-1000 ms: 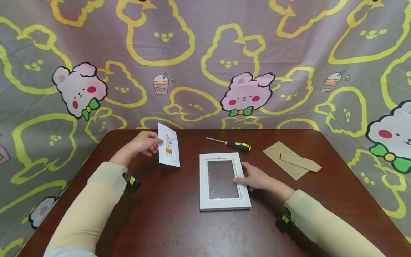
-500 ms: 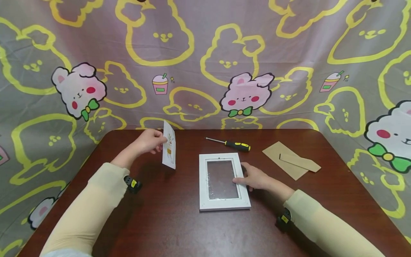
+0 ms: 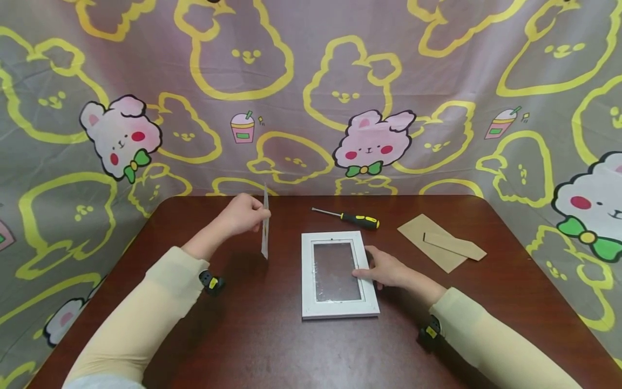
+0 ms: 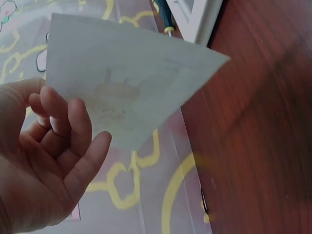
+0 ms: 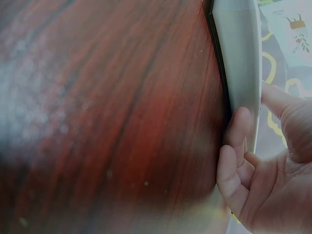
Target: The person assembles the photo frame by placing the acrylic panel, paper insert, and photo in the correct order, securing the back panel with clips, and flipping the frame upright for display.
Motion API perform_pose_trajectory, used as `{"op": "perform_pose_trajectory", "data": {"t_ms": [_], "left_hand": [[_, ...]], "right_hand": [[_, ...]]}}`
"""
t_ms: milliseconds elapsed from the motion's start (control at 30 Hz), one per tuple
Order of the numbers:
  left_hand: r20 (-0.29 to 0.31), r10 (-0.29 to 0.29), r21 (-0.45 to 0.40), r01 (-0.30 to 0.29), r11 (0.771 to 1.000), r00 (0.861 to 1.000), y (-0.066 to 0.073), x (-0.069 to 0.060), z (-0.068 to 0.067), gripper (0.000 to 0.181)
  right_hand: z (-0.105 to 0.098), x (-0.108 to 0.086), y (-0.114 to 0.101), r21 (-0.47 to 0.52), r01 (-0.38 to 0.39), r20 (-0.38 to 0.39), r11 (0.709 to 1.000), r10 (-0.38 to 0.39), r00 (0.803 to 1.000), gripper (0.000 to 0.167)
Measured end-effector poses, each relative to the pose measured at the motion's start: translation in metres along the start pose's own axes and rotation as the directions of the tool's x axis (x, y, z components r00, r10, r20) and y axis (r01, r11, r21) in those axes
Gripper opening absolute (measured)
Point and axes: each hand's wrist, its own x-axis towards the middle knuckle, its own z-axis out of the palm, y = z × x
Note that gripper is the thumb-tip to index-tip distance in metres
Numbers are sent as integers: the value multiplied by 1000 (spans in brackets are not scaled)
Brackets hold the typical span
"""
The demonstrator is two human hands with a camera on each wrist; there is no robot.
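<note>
**Card pinched upright; frame gripped at its side**

The card is pinched at its edge between thumb and fingers of the left hand, and is held nearly upright to the left of the frame, apart from it. The frame, laid flat on the bench, is gripped along its right side by the right hand. Beyond it a screwdriver is placed; to the right, a brown board is partly covered by a narrow strip.
</note>
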Motion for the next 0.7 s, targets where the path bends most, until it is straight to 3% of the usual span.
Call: {"op": "perform_pose_trajectory", "data": {"t_ms": [300,700], "left_hand": [[-1,9,3,-9,1000,1000,25,-3,21,46],[119,65,-9,-64,998,991,67,1,59,49]], "right_hand": [[-2,1,0,-8,-10,12,1000,10,1000,86],[-2,2,1,-10,-8,15,1000,8,1000,85]]}}
